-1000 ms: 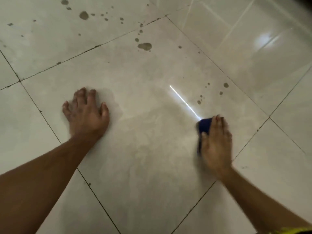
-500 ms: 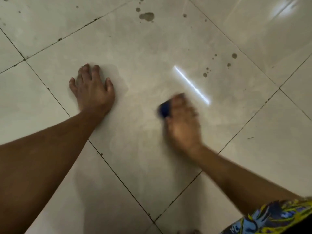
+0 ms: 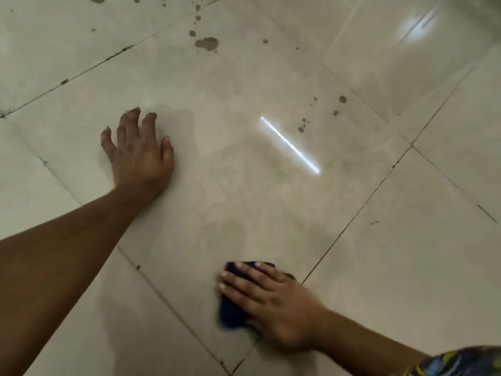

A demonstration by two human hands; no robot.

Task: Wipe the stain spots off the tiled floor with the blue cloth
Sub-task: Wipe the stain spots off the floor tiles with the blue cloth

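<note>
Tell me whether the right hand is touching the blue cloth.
Touching. The head view shows the right hand spread flat on top of the blue cloth, fingers pressing it to the floor, with cloth showing beyond the fingertips.

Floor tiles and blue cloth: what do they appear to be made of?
Floor tiles: probably glazed ceramic or porcelain, cream with faint marbling; the glossy finish mirrors a light strip, and dark grout lines separate them. Blue cloth: looks like soft, matte fabric, possibly microfibre, bunched under the right hand; blur hides its weave.
</note>
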